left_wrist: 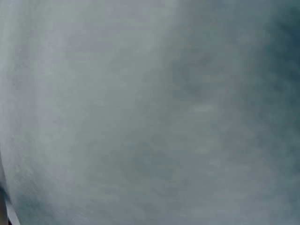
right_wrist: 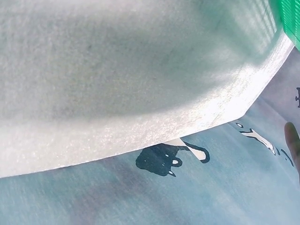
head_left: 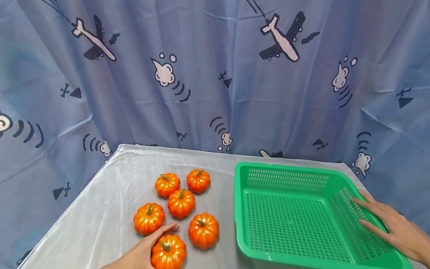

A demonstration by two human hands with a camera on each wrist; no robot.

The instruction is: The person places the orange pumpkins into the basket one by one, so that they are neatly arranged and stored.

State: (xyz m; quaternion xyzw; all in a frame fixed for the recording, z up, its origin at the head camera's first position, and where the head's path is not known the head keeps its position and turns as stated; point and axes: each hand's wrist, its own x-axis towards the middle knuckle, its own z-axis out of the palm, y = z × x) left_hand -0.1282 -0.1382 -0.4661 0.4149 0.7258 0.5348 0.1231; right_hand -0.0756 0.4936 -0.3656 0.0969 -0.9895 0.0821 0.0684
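Observation:
My left hand [head_left: 149,246] curves along the left and far sides of the nearest small orange pumpkin [head_left: 169,253], its fingers fairly straight and reaching past the green stem. The thumb is mostly hidden at the bottom edge. Just right of it sits another pumpkin [head_left: 203,231], and several more, including one pumpkin [head_left: 149,219], lie farther back. On the right stands a green plastic basket [head_left: 239,224] with slotted walls. My right hand [head_left: 396,224] rests on its right rim, fingers spread and straight over the inner wall. In the right wrist view, a fingertip [right_wrist: 291,136] shows at the right edge.
A pale, shiny cloth covers the table [head_left: 100,209]. Behind it hangs a blue curtain [head_left: 201,56] printed with airplanes and clouds. The right wrist view shows the table's edge and a corner of the basket. Blurred grey fills the left wrist view.

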